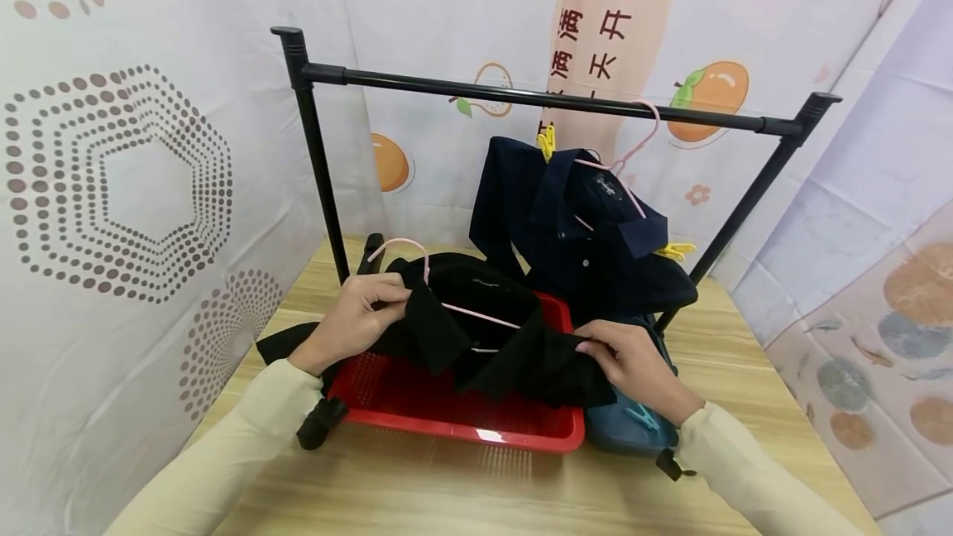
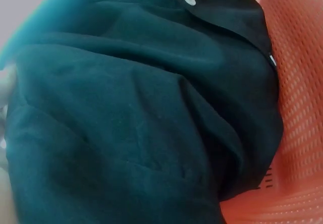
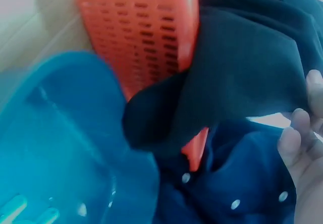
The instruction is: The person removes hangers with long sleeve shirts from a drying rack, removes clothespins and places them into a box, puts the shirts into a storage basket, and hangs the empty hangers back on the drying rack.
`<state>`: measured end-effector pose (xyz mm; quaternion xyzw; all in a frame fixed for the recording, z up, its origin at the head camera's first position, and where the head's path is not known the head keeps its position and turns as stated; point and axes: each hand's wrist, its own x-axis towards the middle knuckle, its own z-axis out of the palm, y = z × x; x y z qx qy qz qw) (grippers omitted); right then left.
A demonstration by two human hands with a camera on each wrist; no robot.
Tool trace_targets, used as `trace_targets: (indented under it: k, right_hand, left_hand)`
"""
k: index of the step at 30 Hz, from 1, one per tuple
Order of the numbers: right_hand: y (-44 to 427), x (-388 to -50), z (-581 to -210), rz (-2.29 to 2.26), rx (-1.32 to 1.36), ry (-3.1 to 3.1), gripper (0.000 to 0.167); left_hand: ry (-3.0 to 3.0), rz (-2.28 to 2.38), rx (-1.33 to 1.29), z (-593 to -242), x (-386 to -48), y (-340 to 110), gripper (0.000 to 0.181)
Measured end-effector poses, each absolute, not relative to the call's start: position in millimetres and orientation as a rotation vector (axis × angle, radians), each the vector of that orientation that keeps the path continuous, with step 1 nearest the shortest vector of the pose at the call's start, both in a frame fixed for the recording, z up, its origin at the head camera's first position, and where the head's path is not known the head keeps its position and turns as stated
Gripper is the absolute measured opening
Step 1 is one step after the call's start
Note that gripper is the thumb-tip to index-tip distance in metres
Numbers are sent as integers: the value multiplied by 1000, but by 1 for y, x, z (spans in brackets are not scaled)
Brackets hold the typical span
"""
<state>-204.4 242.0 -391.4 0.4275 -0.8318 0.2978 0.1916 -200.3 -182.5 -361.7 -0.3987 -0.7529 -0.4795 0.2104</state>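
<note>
Nearest: two cream sleeves (image 1: 223, 437), one per arm, over one wood-grain tabletop (image 1: 387, 486).

Two hands, both engaged. The left hand (image 1: 357, 317) is mostly closed, fingers bent, pinching one shoulder of a black collared shirt (image 1: 514, 370) beside the hanger hook. The right hand (image 1: 629, 362) is partly closed, thumb and fingers pinching the opposite shoulder edge.

Black shirt: one, held over one red perforated plastic basket (image 1: 454, 428), collar facing the person. One pink hanger (image 1: 480, 316) is inside it, hook standing out above the collar; the hook is off the rail. The left wrist view shows one round white button on this shirt.

Blue basin: one (image 1: 618, 428), just right of the basket. It contains at least one light-blue clothespin (image 1: 642, 417); the exact count cannot be told.

Beyond: one black garment rack (image 1: 476, 93), two uprights and one rail. On the rail, one second pink hanger (image 1: 620, 165) carries one navy collared shirt (image 1: 596, 279). Yellow clothespins on this shirt: two, one at each shoulder (image 1: 547, 143) (image 1: 676, 251).

Farthest: white printed curtain fabric (image 1: 447, 7), with three orange fruit motifs clearly visible behind the rack.
</note>
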Motion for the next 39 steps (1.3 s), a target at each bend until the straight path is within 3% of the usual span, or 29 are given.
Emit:
trace_targets:
  k: [9,14,19,26,33,39]
  right_hand:
    - [256,-211,-398,811,1003,-2429,23]
    - [239,-206,-387,737,1057,-2394,34]
    - [224,-207,-381,779,1099,-2258,29]
    - [226,-205,-373,1541,874,-2502,14]
    - [224,-208,-377,2785,568,-2322,32]
    - [215,-208,-380,2891,405,-2375,34]
  left_hand:
    - [-2081,-1510,-995,-356,-197,-199,29]
    - [-2116,-1460,-1011,-356,-197,-201,27]
    - [-2158,-1425,-970,-355,-197,-202,26]
    - [-2147,-1479,-955,-355,-198,-205,26]
    - [-2106,-1546,-977,-352,-197,-201,25]
    - [-2071,-1550,-961,-351,-197,-197,25]
